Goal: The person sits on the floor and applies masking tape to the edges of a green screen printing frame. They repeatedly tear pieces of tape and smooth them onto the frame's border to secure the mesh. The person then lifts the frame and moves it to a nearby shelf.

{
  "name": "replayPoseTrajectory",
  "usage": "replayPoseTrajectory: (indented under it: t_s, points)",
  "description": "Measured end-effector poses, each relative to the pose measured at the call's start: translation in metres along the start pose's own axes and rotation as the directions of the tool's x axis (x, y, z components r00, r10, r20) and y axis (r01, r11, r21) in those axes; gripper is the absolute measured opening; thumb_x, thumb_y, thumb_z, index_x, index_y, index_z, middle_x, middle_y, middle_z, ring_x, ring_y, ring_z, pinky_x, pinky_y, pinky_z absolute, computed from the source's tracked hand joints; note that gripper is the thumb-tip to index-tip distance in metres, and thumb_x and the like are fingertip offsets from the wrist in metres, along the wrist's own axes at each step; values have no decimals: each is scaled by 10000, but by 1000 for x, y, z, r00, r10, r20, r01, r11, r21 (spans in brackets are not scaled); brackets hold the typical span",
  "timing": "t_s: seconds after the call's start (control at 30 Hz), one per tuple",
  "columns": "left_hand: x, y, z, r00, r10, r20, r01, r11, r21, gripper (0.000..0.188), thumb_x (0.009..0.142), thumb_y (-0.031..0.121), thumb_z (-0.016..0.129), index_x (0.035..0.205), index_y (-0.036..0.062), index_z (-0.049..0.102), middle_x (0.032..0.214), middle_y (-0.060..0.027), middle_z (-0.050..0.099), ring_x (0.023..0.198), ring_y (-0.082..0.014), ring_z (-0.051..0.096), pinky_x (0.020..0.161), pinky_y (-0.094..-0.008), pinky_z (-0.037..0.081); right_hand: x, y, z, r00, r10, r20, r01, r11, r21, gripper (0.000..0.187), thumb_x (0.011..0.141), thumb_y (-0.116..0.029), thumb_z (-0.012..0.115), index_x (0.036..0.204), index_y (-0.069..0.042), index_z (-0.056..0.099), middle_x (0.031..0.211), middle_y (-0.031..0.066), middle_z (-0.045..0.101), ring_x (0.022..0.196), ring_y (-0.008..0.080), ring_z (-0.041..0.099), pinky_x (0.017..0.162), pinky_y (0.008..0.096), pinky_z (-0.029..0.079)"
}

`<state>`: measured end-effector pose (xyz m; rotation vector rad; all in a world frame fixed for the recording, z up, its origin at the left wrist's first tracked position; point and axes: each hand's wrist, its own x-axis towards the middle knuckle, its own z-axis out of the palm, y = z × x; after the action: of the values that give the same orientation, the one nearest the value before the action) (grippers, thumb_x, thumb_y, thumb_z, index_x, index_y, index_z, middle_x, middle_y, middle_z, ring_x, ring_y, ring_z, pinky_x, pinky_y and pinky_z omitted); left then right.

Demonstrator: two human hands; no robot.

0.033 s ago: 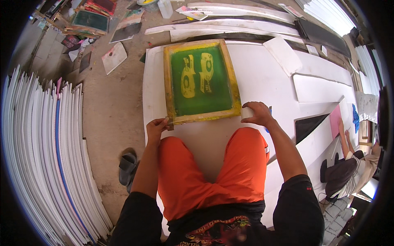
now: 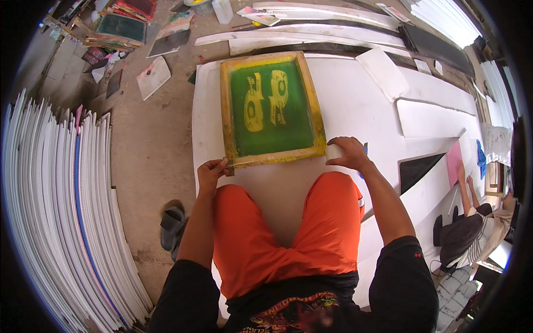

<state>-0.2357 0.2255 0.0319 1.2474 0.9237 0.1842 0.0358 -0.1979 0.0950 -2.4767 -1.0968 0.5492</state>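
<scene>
A screen-printing frame (image 2: 273,105) with a yellow-stained wooden border and green mesh lies before me on a white sheet; two pale yellow designs show in its mesh. At its near left corner, my left hand (image 2: 211,173) is closed, thumb and fingers pinched at a small brown piece (image 2: 230,171) whose kind I cannot make out. Beside the near right corner is my right hand (image 2: 350,152), its fingers and thumb curved around something pale and partly hidden. Both hands are close to the frame's near edge, and my knees are just below it.
White sheets (image 2: 355,111) spread under and right of the frame. Many upright panels (image 2: 61,211) stack at left, near a dark sandal (image 2: 173,225). Long white strips (image 2: 311,36) lie beyond. At far right another person (image 2: 472,233) reaches toward a pink piece (image 2: 454,164).
</scene>
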Motion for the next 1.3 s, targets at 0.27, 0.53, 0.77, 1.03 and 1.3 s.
replayPoseTrajectory:
  t_s: [0.27, 0.53, 0.77, 1.03, 1.3]
  points:
    - [0, 4, 3, 999, -25, 28, 24, 1000, 8, 328, 882, 142, 844, 1065, -82, 690, 899, -102, 725, 695, -167, 697, 698, -285, 615, -7, 8, 9, 991, -24, -134, 30, 999, 44, 573, 702, -497, 865, 1165, -192, 720, 1071, 45, 731, 1059, 261, 666, 1028, 419, 432]
    - [-8, 5, 4, 999, 2, -40, 1, 997, 74, 307, 884, 150, 841, 1015, -94, 710, 868, -104, 727, 678, -160, 691, 659, -285, 607, -6, -1, -1, 995, 38, 91, -13, 965, -262, 568, 726, -566, 828, 1187, -248, 731, 1008, 49, 715, 1023, 243, 664, 958, 402, 442]
    - [6, -3, 2, 992, 102, -70, -80, 960, 268, 327, 880, 193, 853, 983, -93, 733, 815, -94, 732, 621, -126, 651, 604, -263, 568, 2, 3, 10, 995, 77, 62, -47, 920, -390, 590, 731, -584, 833, 1209, -258, 717, 1037, 45, 715, 1043, 237, 662, 938, 405, 455]
    - [16, -7, -1, 981, 165, -106, -112, 914, 389, 300, 881, 176, 842, 990, -86, 742, 805, -91, 739, 627, -121, 643, 592, -266, 555, 25, -12, 19, 964, 193, 181, -68, 843, -534, 569, 765, -518, 818, 1241, -230, 700, 1134, 36, 712, 1156, 230, 622, 995, 423, 436]
    - [13, -5, 1, 984, 164, -64, -128, 919, 374, 304, 887, 172, 834, 1026, -82, 741, 810, -82, 727, 642, -119, 641, 611, -264, 554, 37, -19, 24, 939, 308, 154, -129, 729, -673, 435, 889, -365, 716, 1277, -176, 662, 1185, 55, 697, 1192, 256, 612, 1062, 476, 410]
